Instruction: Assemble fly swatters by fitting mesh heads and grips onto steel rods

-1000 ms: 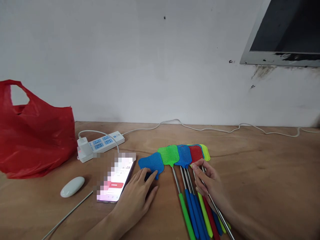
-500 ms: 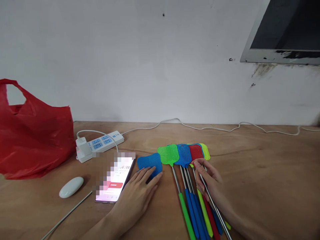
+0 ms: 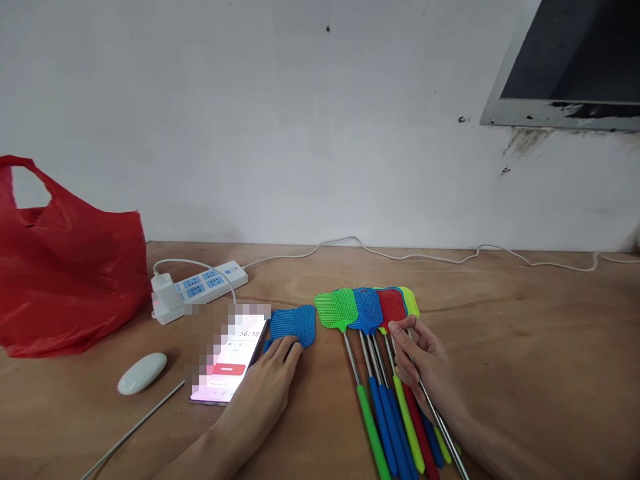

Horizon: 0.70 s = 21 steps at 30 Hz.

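The blue fly-swatter head (image 3: 296, 324) has slid left beside the phone (image 3: 231, 369), farther from the green fly swatter (image 3: 337, 309); left hand (image 3: 267, 377) on its near edge, grip unclear, right hand (image 3: 423, 360) pinching a steel rod (image 3: 442, 425)

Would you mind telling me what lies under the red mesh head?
Beneath the red mesh head, a blue rim shows along its top and right, and a yellow-green head peeks out farther right. The red head itself hides whatever else lies there.

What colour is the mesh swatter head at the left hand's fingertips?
The mesh swatter head is blue; best seen in the head view.
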{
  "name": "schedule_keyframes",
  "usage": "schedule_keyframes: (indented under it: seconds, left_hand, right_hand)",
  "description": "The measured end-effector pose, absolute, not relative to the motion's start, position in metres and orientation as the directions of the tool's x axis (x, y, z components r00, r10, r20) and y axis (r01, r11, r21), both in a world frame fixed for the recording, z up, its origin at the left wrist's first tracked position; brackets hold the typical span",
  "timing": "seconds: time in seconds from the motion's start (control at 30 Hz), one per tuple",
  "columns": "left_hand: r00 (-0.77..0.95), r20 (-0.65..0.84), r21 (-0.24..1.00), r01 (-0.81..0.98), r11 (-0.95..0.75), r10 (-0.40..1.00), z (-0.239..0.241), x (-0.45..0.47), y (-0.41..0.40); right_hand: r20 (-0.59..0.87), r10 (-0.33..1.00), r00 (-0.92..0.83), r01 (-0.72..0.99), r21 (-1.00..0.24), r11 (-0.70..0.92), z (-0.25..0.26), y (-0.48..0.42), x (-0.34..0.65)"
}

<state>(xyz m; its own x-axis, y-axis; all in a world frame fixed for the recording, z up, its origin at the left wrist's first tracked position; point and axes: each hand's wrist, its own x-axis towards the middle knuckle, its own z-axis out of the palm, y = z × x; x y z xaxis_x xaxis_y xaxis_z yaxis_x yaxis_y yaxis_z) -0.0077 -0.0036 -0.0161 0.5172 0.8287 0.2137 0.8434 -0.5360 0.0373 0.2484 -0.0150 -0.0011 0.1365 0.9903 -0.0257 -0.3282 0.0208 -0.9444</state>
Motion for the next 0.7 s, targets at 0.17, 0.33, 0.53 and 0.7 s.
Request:
schedule_keyframes:
  seconds: [0.17,0.33,0.53,0.7]
  left_hand:
    - [0.505,0.183,0.047,0.852,-0.521,0.843,-0.0149,-0.0084,-0.0045]
    - [0.517,0.192,0.001,0.850,-0.527,0.834,-0.0170,-0.0117,-0.0033]
    - [0.518,0.159,-0.081,0.855,-0.512,0.840,-0.0182,-0.0133,-0.0020]
    - [0.522,0.213,-0.211,0.850,-0.483,0.826,-0.0115,-0.0100,-0.0068]
  right_hand:
    - [-0.040,0.983,0.180,-0.349,-0.937,0.026,0.0014,-0.0144,0.2475]
    - [-0.058,0.978,0.198,-0.281,-0.960,0.001,-0.0008,-0.0140,0.2475]
    - [-0.036,0.989,0.144,-0.235,-0.972,-0.001,0.0005,-0.0176,0.2468]
    - [-0.040,0.988,0.151,-0.221,-0.975,-0.005,0.0008,-0.0186,0.2470]
